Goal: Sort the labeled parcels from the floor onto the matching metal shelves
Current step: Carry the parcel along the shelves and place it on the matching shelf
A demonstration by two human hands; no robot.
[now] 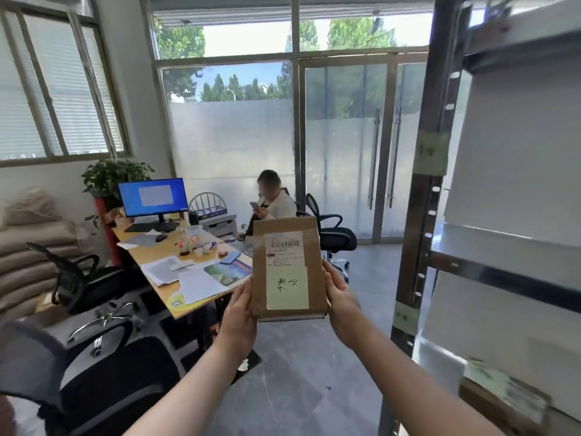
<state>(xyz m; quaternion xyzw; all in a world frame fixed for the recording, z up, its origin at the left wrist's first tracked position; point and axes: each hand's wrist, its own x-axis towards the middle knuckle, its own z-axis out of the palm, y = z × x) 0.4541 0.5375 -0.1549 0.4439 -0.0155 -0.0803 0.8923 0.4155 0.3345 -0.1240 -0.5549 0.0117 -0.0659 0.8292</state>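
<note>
Brown parcel held upright at centre of frame, off the floor, label side to camera. Left hand on its lower left edge, right hand on its right edge. Fingers of both grasping the parcel, mostly hidden behind it. Pale yellow note with handwriting on the front, below a printed label. Metal shelf at right of frame, near the parcel, not touching. Counter with monitor at left-centre.

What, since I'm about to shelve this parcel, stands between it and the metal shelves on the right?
Nothing visible: the left hand and right hand hold the parcel in open air, with the metal shelves just to its right.
</note>
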